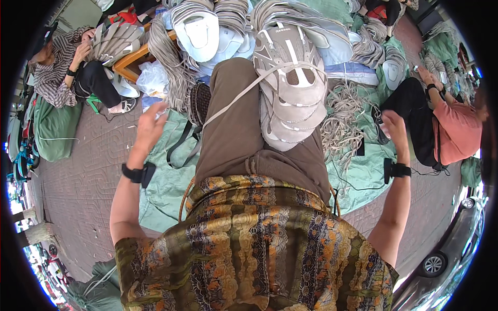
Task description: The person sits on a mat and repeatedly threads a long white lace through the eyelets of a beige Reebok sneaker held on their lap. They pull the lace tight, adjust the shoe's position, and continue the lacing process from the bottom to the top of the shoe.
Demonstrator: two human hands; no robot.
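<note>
A bundle of stacked grey-beige shoe uppers (296,101) lies across my right thigh, their rounded ends toward me. One flat beige shoelace (238,96) crosses the top upper and trails over my left thigh. My left hand (150,127) is raised out to the left, apart from the bundle, with its fingers loosely bent and apart. Out to the right, my right hand (395,127) is lifted beside the pile of loose laces, its fingers half curled and partly blurred. I see nothing held in either hand.
More stacked uppers (194,31) are heaped ahead of my knees. Loose beige laces (345,124) lie on a green sheet (161,202). A person in a striped shirt (62,78) sits at left, one in a pink top (456,127) at right. A grey car (446,259) stands behind right.
</note>
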